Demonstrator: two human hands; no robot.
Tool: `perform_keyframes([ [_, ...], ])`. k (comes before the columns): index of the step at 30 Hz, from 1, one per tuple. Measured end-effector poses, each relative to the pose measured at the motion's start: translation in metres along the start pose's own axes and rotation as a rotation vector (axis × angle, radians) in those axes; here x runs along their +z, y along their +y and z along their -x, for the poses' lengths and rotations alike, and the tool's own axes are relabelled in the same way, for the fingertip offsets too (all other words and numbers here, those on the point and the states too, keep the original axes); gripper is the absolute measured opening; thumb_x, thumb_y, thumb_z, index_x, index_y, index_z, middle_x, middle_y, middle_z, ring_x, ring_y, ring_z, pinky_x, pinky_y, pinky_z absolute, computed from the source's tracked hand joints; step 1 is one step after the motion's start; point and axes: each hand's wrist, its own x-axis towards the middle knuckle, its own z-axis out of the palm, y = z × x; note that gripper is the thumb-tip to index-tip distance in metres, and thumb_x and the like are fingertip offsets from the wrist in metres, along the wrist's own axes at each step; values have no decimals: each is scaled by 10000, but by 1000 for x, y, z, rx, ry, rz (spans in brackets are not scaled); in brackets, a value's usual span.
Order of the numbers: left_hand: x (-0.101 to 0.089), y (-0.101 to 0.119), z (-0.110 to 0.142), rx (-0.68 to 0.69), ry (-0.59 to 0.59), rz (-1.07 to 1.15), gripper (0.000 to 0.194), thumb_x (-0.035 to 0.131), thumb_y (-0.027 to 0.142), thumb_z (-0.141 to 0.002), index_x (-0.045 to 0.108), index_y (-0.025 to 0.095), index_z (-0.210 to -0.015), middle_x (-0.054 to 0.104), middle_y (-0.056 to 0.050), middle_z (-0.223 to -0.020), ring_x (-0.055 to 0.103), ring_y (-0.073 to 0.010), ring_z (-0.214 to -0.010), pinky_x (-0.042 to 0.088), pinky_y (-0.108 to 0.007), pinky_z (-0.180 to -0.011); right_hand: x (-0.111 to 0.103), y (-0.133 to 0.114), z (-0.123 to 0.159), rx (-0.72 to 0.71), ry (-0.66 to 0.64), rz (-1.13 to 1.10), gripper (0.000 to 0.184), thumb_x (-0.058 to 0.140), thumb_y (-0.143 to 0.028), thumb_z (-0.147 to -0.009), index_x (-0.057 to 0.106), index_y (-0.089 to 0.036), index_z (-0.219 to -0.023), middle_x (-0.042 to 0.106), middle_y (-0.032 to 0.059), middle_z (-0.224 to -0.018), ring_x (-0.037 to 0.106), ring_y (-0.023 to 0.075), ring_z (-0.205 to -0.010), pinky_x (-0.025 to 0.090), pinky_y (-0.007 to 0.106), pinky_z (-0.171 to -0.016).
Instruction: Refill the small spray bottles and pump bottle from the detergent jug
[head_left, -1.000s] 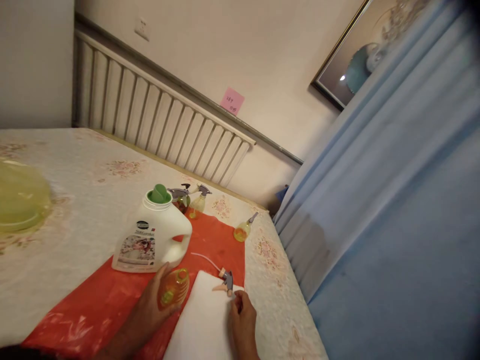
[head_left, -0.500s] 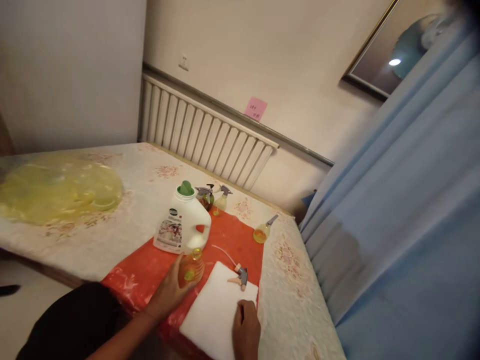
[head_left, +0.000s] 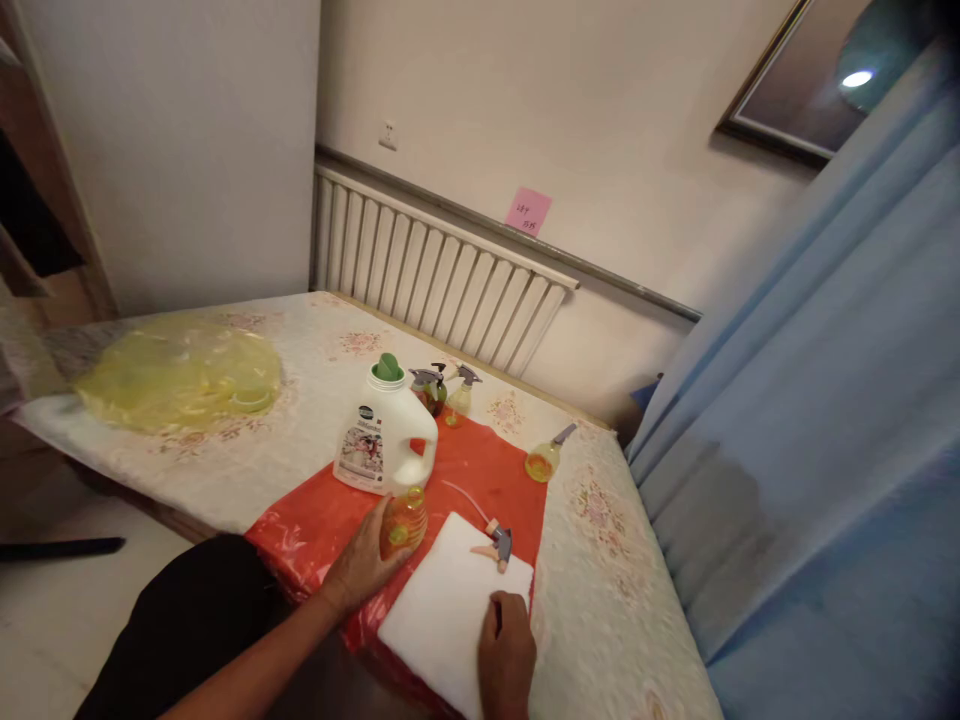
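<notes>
My left hand (head_left: 365, 555) is wrapped round a see-through yellow spray bottle (head_left: 409, 522) with an uncovered neck. The bottle is upright over the red plastic sheet (head_left: 300, 535), just in front of a large white jug (head_left: 397, 435) with a green cap piece in its mouth. My right hand (head_left: 508, 645) is curled closed at the right edge of a white pad (head_left: 442, 620); whatever its fingers may hold is hidden. Beyond it, a grey and peach spray head (head_left: 501, 540) lies at the pad's far edge, its thin tube pointing away.
Spray bottles (head_left: 460, 402) stand behind the jug, and another spray bottle (head_left: 541, 462) is at the sheet's right edge. A yellow plastic bag (head_left: 187, 370) lies on the flowered cover (head_left: 637, 610). A radiator (head_left: 442, 280) lines the wall; a blue curtain (head_left: 825, 400) hangs at right.
The view has swung left, so everything appears farther right. My left hand still grips the yellow bottle, and my right hand remains curled at the pad. The objects keep their places.
</notes>
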Motion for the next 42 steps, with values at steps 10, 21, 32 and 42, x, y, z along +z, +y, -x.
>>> perform_keyframes([
  [10, 3, -5, 1, 53, 33, -12, 812, 608, 458, -832, 237, 161, -1492, 437, -197, -1502, 432, -317, -1391, 363, -502, -1141, 1, 0, 1, -10, -1, 2, 234, 412, -231, -958, 623, -213, -859, 662, 52, -808, 644, 208, -739, 452, 296, -692],
  [21, 1, -2, 1, 76, 55, 4, 774, 618, 422, -823, 287, 158, -1471, 451, -194, -1497, 440, -319, -1386, 366, -512, -1137, 1, -1, 3, -41, 27, 34, 268, 381, -238, -975, 622, -209, -860, 653, 57, -803, 634, 209, -744, 452, 301, -701],
  [32, -1, -3, 2, 50, 14, 20, 819, 601, 465, -836, 223, 172, -1501, 403, -204, -1534, 390, -326, -1420, 349, -519, -1148, 2, -4, 5, -39, 45, 70, 249, 402, -234, -970, 620, -210, -853, 652, 53, -802, 639, 212, -736, 448, 302, -697],
  [42, 5, -15, -1, 76, 15, 27, 850, 643, 352, -786, 209, 197, -1499, 425, -182, -1516, 407, -328, -1409, 341, -528, -1152, 3, -3, 4, -24, 37, 68, 235, 415, -240, -961, 626, -214, -860, 663, 54, -809, 646, 213, -743, 453, 294, -701],
])
